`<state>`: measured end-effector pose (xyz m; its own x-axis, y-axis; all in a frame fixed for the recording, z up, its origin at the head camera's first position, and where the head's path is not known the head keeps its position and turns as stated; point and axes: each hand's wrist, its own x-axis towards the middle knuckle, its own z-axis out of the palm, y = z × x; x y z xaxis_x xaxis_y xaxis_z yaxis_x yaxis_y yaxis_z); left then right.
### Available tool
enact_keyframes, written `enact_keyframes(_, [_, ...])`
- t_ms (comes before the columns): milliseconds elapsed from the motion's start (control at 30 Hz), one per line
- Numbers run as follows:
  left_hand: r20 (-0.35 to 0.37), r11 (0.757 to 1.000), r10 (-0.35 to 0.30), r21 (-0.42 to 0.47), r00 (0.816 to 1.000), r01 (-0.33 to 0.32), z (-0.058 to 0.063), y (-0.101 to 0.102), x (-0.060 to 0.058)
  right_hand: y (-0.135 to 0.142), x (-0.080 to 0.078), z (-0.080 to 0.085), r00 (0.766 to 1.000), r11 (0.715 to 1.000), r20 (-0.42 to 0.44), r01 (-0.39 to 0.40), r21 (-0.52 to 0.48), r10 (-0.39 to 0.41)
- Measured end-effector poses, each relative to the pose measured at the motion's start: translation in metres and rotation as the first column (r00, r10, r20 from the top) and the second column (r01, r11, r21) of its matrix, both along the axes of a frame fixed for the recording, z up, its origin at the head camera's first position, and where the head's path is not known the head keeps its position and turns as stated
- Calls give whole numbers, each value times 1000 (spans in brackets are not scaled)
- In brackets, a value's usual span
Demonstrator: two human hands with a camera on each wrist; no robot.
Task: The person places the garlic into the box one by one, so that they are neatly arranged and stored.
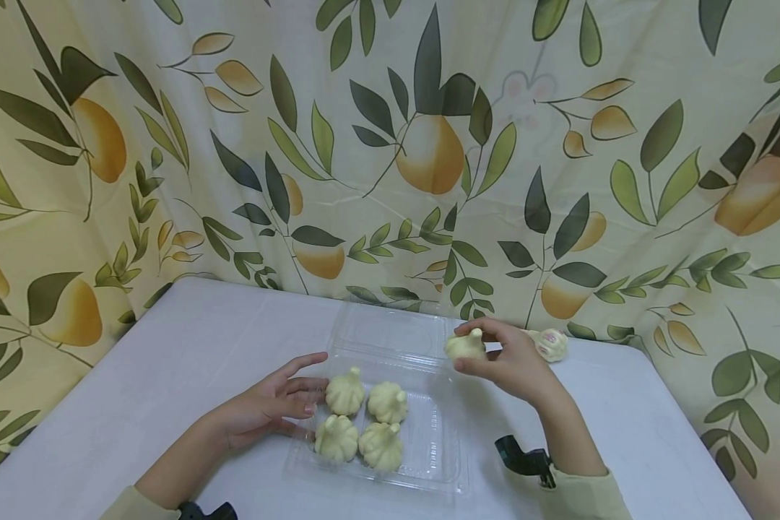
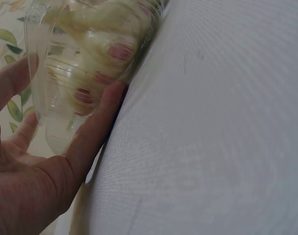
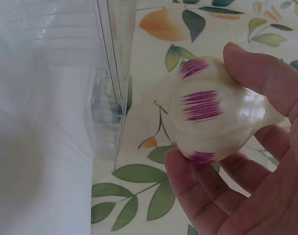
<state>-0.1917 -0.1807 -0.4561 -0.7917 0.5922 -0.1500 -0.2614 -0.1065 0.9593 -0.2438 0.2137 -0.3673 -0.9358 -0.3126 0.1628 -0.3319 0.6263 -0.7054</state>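
My right hand (image 1: 510, 357) pinches a garlic bulb (image 1: 466, 347) between thumb and fingers, raised over the right side of the clear plastic box (image 1: 458, 448). In the right wrist view this garlic bulb (image 3: 203, 110) is cream and glossy, with purple streaks. Several garlic bulbs (image 1: 382, 446) sit in the left half of the box, in two rows. Against the box's left wall my left hand (image 1: 266, 408) rests with fingers spread and fairly straight. The left wrist view shows its thumb (image 2: 97, 122) along the wall near the table.
Another garlic bulb (image 1: 551, 345) lies at the table's back right, partly behind my right hand. The box's clear lid (image 1: 390, 328) is folded back toward the rear edge. A patterned curtain (image 1: 377, 144) hangs behind the white table (image 1: 221, 325).
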Motion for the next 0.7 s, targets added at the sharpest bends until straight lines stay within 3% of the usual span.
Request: enact_keyframes(700, [-1, 1000, -9, 8, 1000, 9, 0, 0, 0, -12, 4, -2, 987, 987, 26, -157, -34, 158])
